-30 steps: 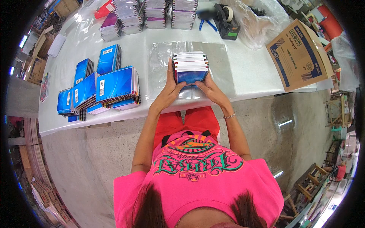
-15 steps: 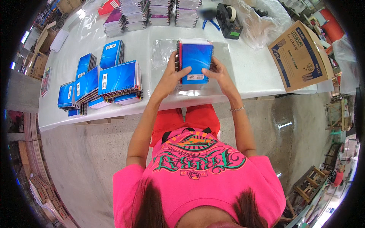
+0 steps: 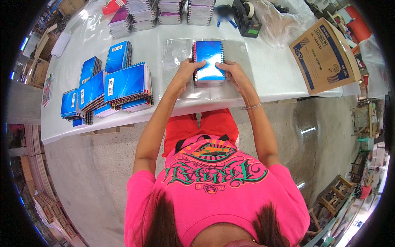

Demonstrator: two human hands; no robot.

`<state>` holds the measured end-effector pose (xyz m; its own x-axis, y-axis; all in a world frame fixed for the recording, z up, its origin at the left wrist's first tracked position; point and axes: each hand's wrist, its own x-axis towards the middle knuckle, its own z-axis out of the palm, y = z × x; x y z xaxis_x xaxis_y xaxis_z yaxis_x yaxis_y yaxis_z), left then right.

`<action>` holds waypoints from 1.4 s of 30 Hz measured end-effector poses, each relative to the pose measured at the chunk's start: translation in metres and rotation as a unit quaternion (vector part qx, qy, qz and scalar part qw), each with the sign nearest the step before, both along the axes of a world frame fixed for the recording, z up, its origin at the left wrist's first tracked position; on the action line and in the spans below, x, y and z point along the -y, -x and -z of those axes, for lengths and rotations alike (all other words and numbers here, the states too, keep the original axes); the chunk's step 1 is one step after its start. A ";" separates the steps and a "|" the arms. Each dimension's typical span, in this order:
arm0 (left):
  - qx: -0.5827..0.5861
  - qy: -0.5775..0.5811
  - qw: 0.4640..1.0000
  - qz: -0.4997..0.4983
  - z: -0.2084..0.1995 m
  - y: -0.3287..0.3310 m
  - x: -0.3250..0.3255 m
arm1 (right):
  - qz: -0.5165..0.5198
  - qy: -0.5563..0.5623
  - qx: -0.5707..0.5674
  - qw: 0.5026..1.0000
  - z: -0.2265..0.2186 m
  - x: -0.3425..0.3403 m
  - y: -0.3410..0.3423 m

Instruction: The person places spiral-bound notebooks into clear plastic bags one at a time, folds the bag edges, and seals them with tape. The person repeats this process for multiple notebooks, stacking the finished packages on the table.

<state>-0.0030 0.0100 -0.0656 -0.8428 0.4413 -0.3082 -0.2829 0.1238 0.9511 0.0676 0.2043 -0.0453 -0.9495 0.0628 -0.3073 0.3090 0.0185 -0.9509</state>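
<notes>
A stack of blue spiral notebooks (image 3: 209,57) lies between my hands on a sheet of clear plastic (image 3: 175,53). My left hand (image 3: 188,72) grips its left side, the thumb on the top cover and the fingers along the edge. On the opposite side my right hand (image 3: 233,74) grips it the same way, thumb on the cover. Light glares off the cover's middle. To the left, more blue spiral notebooks (image 3: 125,84) rest in several overlapping piles, with white labels on their covers.
Wrapped notebook stacks (image 3: 168,12) line the table's far side. Right of them are blue-handled pliers (image 3: 226,20), a black tape dispenser (image 3: 247,20) and crumpled clear plastic (image 3: 275,24). A cardboard box (image 3: 323,57) stands at the right edge of the white table (image 3: 144,113).
The notebook stack between my hands has tipped down and lies flatter, its cover now catching glare. Both hands still hold its sides.
</notes>
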 end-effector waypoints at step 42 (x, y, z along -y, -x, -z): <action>-0.282 0.300 0.879 -0.239 -0.022 -0.053 0.018 | 0.208 -0.470 -0.070 0.855 0.020 -0.016 -0.046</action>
